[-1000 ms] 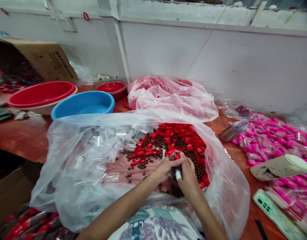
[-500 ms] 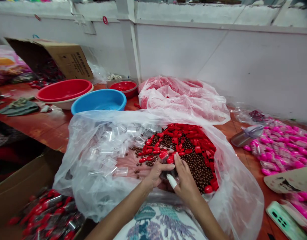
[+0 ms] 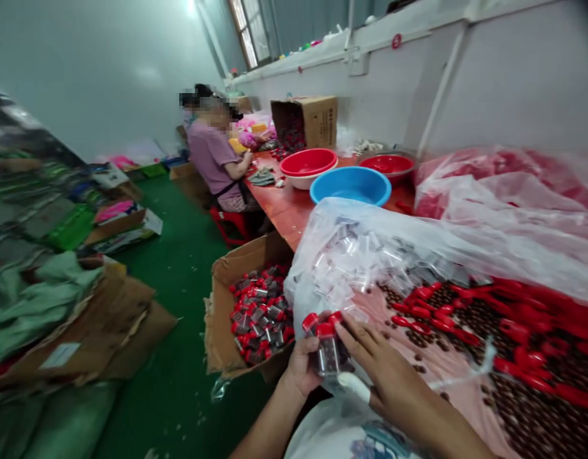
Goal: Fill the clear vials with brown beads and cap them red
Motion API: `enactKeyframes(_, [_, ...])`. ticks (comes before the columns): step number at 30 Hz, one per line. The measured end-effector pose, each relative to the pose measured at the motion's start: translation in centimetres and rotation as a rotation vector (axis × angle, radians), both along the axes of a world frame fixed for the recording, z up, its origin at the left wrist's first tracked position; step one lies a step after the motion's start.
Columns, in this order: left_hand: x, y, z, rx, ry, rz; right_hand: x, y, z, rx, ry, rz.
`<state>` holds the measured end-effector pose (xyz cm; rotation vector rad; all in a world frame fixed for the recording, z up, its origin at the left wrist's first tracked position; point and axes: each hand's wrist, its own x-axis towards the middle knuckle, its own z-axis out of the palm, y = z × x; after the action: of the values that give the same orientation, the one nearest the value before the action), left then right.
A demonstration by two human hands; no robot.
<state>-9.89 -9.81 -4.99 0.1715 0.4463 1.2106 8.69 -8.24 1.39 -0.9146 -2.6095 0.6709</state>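
Between my two hands is a cluster of small clear bottles (image 3: 326, 350) with red caps and dark contents. My left hand (image 3: 302, 366) is closed around them from the left. On the other side, my right hand (image 3: 370, 357), with a white wrap on its thumb, presses against the cluster. To the left stands an open carton (image 3: 212, 319) holding many similar red-capped bottles (image 3: 260, 315). Behind my hands a clear plastic bag (image 3: 306, 255) lies spread out with empty clear containers (image 3: 365, 255), red plastic parts (image 3: 442, 312) and brown balls (image 3: 528, 408).
A blue basin (image 3: 350, 186), a red basin (image 3: 308, 162) and another red bowl (image 3: 387, 164) stand on the red table (image 3: 284, 207). A seated co-worker (image 3: 212, 153) is farther along it. Cartons (image 3: 102, 325) with green cloth are at left on the green floor (image 3: 179, 255).
My view has swung left, bringing the carton, floor and co-worker into sight. Both hands have moved left with the bottles, from over the brown balls to beside the carton.
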Motion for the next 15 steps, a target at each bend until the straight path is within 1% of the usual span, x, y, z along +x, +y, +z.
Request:
enactKeyframes(1, [-1.5,-0.5,-0.5,0.007,-0.002,0.063,-1.8,0.6,0.0,-0.017,0.003,0.054])
enactKeyframes(3, [-4.5,-1.2,-1.7,0.029,-0.009,0.144,-5.3,1.7,-0.2,-0.028,0.014,0.126])
enactKeyframes(6, [-9.0,-1.7,-3.5,0.073,-0.021,0.179,-10.0,2.9,-0.9,-0.021,0.048,0.235])
enactKeyframes(8, [-12.0,-1.4,-4.4,0.096,-0.006,0.228,-11.9,3.3,-1.5,-0.017,0.070,0.271])
enactKeyframes(10, [-14.8,-0.2,-4.6,0.045,0.068,0.304,-12.6,3.2,-2.1,-0.040,0.088,0.249])
enactKeyframes(11, [-16.1,0.7,-4.4,-0.013,0.135,0.342,-12.4,3.1,-2.3,-0.062,0.098,0.229])
enactKeyframes(13, [-17.9,3.1,-3.7,-0.131,0.350,0.437,-11.5,2.7,-2.8,-0.113,0.117,0.206])
enactKeyframes(15, [-18.9,6.2,-2.9,-0.247,0.648,0.553,-10.0,2.4,-3.0,-0.159,0.120,0.191])
